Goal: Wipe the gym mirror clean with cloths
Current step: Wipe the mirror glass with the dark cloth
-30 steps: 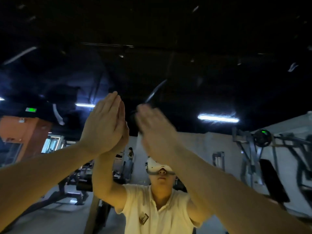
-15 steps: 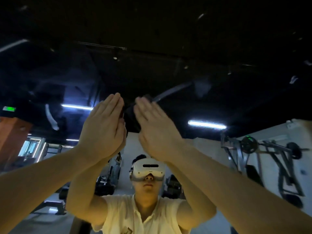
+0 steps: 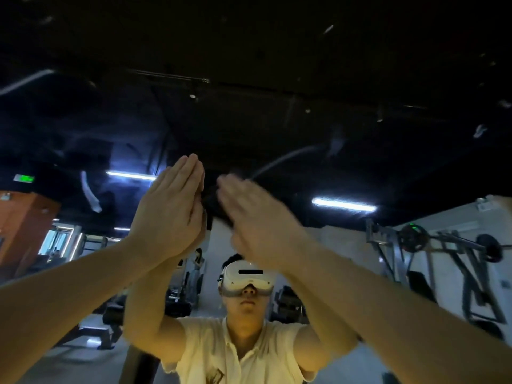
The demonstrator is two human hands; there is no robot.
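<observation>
The gym mirror (image 3: pixel 277 79) fills the view and reflects me and the dark ceiling. My left hand (image 3: pixel 169 214) is raised with straight fingers flat on the glass, meeting its own reflection; no cloth shows under it. My right hand (image 3: pixel 257 220), blurred by motion, also lies flat with straight fingers and presses a dark cloth (image 3: pixel 212 203) against the mirror. Only the cloth's edge shows between the two hands. Pale smears (image 3: pixel 91 195) and a long curved streak (image 3: pixel 285 159) mark the glass above and beside the hands.
The mirror reflects a squat rack with a barbell (image 3: pixel 443 245) on the right, benches (image 3: pixel 110 325) on the lower left, an orange wall (image 3: pixel 25 225) at far left and ceiling strip lights (image 3: pixel 343 205). Another person (image 3: pixel 198 261) stands far back in the reflection.
My right hand stays in much the same spot on the cloth but has gone from sharp to blurred. The left hand has kept its place. The reflected room has shifted slightly sideways.
</observation>
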